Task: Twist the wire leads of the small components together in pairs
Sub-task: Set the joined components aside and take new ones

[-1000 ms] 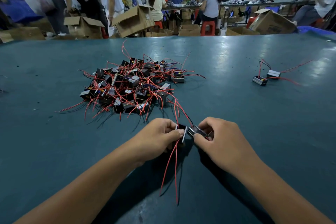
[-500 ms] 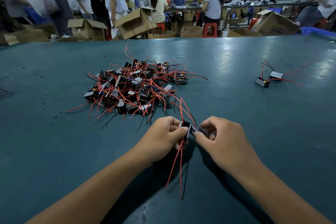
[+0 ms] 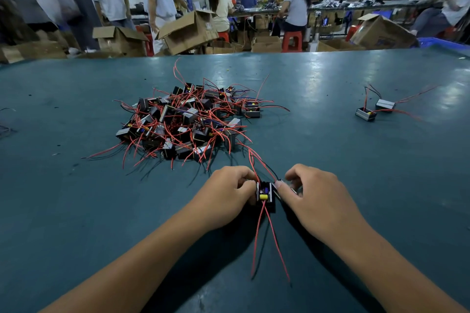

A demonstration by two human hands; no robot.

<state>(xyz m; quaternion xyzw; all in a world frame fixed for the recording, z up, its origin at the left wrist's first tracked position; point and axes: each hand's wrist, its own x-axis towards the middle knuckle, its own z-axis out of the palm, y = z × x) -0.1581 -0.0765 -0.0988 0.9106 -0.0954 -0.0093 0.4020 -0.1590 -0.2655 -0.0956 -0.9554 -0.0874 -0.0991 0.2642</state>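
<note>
Nearest the viewer, two red wire leads (image 3: 264,239) trail from a small black component (image 3: 265,193) toward the near edge of the teal table (image 3: 76,211), crossing just below the part and spreading apart. The left hand (image 3: 229,192) grips this component with curled fingers, its yellow-capped face turned to the camera. Touching its right side is a second component (image 3: 286,185), largely hidden, pinched between the curled thumb and fingers of the right hand (image 3: 315,198). More red leads run from the two held parts away toward the heap. Mid-table, to the left, lies a heap of components (image 3: 185,122), their red leads tangled and splayed outward. Well apart at the right lies a joined pair of components (image 3: 375,109), close together, leads raised between them. Beyond the table edge stand open cardboard boxes (image 3: 188,30), red stools (image 3: 292,42) and several people at other benches.
</note>
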